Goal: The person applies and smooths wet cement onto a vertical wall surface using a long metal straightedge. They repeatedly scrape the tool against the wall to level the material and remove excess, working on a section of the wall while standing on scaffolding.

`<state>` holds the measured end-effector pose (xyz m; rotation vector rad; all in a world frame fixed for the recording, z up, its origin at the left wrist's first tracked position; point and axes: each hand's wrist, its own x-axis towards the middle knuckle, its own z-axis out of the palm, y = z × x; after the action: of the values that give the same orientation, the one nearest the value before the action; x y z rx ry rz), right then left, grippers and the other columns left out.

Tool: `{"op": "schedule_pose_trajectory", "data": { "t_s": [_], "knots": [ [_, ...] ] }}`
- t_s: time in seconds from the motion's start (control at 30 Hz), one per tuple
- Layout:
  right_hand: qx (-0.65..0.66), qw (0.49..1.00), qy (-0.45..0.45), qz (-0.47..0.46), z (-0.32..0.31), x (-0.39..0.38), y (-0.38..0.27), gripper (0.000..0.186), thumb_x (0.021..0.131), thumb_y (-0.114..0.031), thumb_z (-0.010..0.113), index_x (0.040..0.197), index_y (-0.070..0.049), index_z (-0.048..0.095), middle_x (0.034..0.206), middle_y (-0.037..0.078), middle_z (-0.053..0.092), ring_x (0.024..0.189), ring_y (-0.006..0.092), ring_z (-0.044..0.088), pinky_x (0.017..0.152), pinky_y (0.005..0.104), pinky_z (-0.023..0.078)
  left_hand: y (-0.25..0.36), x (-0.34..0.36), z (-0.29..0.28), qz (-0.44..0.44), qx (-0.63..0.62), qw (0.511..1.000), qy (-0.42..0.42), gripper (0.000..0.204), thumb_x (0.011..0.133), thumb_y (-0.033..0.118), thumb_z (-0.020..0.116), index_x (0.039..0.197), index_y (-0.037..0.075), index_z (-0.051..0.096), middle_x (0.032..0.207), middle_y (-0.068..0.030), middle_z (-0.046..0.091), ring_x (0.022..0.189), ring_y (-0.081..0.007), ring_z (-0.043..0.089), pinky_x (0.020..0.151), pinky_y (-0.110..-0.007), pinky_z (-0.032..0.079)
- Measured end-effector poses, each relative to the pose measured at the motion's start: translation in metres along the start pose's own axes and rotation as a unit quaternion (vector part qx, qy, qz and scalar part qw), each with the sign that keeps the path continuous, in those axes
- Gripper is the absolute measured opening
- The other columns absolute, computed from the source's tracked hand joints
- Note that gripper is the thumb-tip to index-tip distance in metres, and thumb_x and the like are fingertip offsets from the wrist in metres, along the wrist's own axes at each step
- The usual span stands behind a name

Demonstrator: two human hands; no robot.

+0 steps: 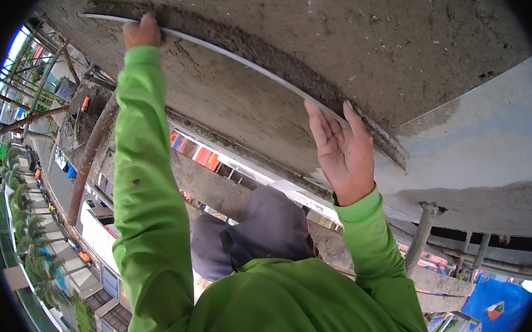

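A long thin metal straightedge (248, 64) lies against the grey concrete ceiling (359, 44), with a band of dark wet mortar (273, 54) along its upper side. My left hand (141, 32) is raised in a green sleeve and grips the straightedge near its left end. My right hand (340, 149) has its fingers stretched out, and the fingertips press the straightedge up near its right end. A smoother, paler plastered patch (486, 155) lies to the right of the bar's end.
A grey cloth hood (262, 233) and green shirt fill the lower middle. A rusty pipe (90, 155) slants at the left, and a steel prop (421, 236) stands at the right beside a blue tarp (495, 308). Buildings and palm trees (30, 237) lie far below.
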<state>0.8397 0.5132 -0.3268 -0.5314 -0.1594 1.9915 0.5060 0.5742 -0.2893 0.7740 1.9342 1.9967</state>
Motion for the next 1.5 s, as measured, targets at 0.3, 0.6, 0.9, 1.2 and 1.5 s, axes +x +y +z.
{"op": "schedule_pose_trajectory", "data": {
  "t_s": [0.3, 0.6, 0.9, 1.2, 1.5],
  "knots": [
    [-0.061, 0.981, 0.186, -0.013, -0.261, -0.013, -0.037, 0.034, 0.078, -0.013, 0.054, 0.102, 0.003, 0.038, 0.098, 0.022, 0.047, 0.095, 0.0312, 0.048, 0.086, 0.0383, 0.041, -0.230, -0.201, 0.049, -0.249, -0.162, 0.947, -0.119, 0.039, 0.080, 0.002, 0.042, 0.114, 0.000, 0.023, 0.106, -0.0190, 0.040, 0.075, -0.0267, 0.056, 0.050, -0.034, 0.055],
    [-0.107, 0.957, 0.255, -0.084, -0.344, -0.019, -0.066, 0.026, 0.079, -0.010, 0.052, 0.100, 0.002, 0.042, 0.097, 0.017, 0.048, 0.092, 0.0294, 0.047, 0.085, 0.0418, 0.041, -0.340, -0.271, 0.093, -0.485, -0.135, 0.858, -0.102, 0.040, 0.076, -0.004, 0.042, 0.111, 0.005, 0.027, 0.110, -0.0185, 0.035, 0.094, -0.0337, 0.045, 0.059, -0.051, 0.052],
    [-0.092, 0.969, 0.222, -0.054, -0.259, 0.014, -0.025, 0.019, 0.079, -0.010, 0.051, 0.094, 0.000, 0.045, 0.093, 0.015, 0.051, 0.085, 0.0261, 0.051, 0.082, 0.0399, 0.045, -0.278, -0.192, 0.060, -0.344, -0.121, 0.928, -0.073, 0.036, 0.068, 0.002, 0.045, 0.102, -0.004, 0.033, 0.099, -0.0207, 0.041, 0.071, -0.0349, 0.053, 0.056, -0.050, 0.050],
    [-0.023, 0.992, 0.124, -0.013, -0.142, 0.045, 0.042, 0.018, 0.080, -0.008, 0.052, 0.094, 0.000, 0.045, 0.093, 0.013, 0.050, 0.085, 0.0270, 0.052, 0.084, 0.0409, 0.044, -0.208, -0.060, -0.002, -0.241, -0.094, 0.965, -0.042, 0.028, 0.072, 0.004, 0.044, 0.099, -0.003, 0.039, 0.079, -0.0147, 0.052, 0.056, -0.0230, 0.055, 0.049, -0.039, 0.054],
    [-0.063, 0.992, 0.110, -0.002, -0.237, 0.041, 0.031, 0.025, 0.082, -0.014, 0.050, 0.101, 0.001, 0.043, 0.100, 0.015, 0.051, 0.092, 0.0246, 0.050, 0.085, 0.0339, 0.043, -0.275, -0.099, 0.002, -0.354, -0.246, 0.891, -0.143, 0.025, 0.075, 0.001, 0.049, 0.099, 0.005, 0.043, 0.093, -0.0133, 0.051, 0.073, -0.0299, 0.052, 0.064, -0.054, 0.048]
  ]
}}
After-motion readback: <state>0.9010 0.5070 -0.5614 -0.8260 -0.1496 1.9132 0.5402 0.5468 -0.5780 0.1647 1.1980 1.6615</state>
